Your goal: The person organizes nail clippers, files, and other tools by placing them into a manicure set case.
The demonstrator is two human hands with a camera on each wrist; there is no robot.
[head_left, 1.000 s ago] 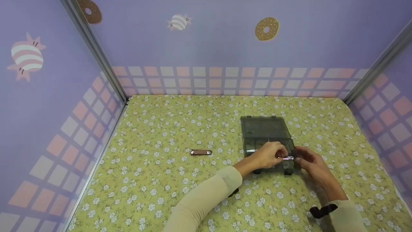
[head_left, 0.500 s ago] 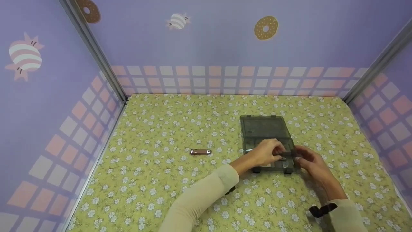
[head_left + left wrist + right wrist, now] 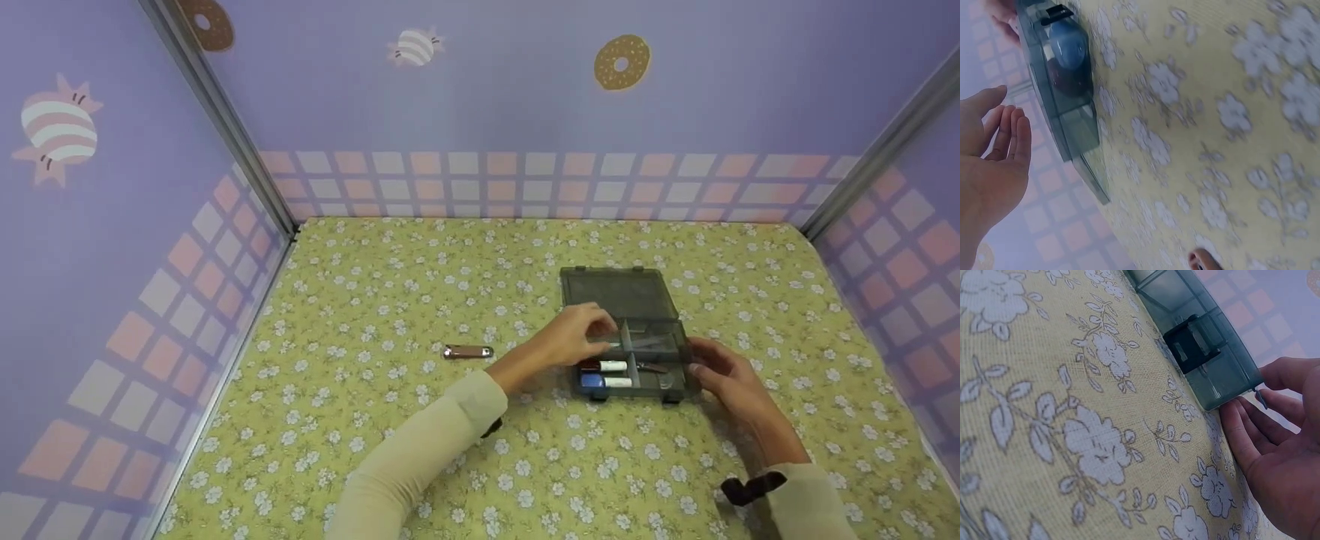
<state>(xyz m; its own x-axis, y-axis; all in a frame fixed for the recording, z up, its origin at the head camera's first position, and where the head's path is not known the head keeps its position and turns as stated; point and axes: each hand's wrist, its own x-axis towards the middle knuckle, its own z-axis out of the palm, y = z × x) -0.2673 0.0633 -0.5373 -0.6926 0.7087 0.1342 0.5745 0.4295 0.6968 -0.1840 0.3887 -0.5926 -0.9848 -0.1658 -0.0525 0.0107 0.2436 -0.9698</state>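
Observation:
A smoky, see-through compartment box (image 3: 630, 296) lies with its lid folded back. In the left wrist view, my left hand (image 3: 999, 140) has bent fingers apart from the thumb and nothing visible between them; in the head view, it hovers over the box's upper left compartment. My right hand (image 3: 1280, 439) holds the box's right end, thumb at the rim and fingers low on the side. A blue bottle with a white cap (image 3: 606, 381) and a dark red one (image 3: 600, 366) lie in the front left part. A small dark and silver tool (image 3: 652, 367) lies beside them.
A brown and silver nail clipper (image 3: 468, 352) lies on the flowered cloth (image 3: 375, 412), left of the box. Purple walls with pink and white squares (image 3: 501, 163) enclose the table at the back and both sides.
My left hand carried a small silver thing over the box's front right compartment, let it go there, then moved left and slightly back. My right hand has stayed at the box's end.

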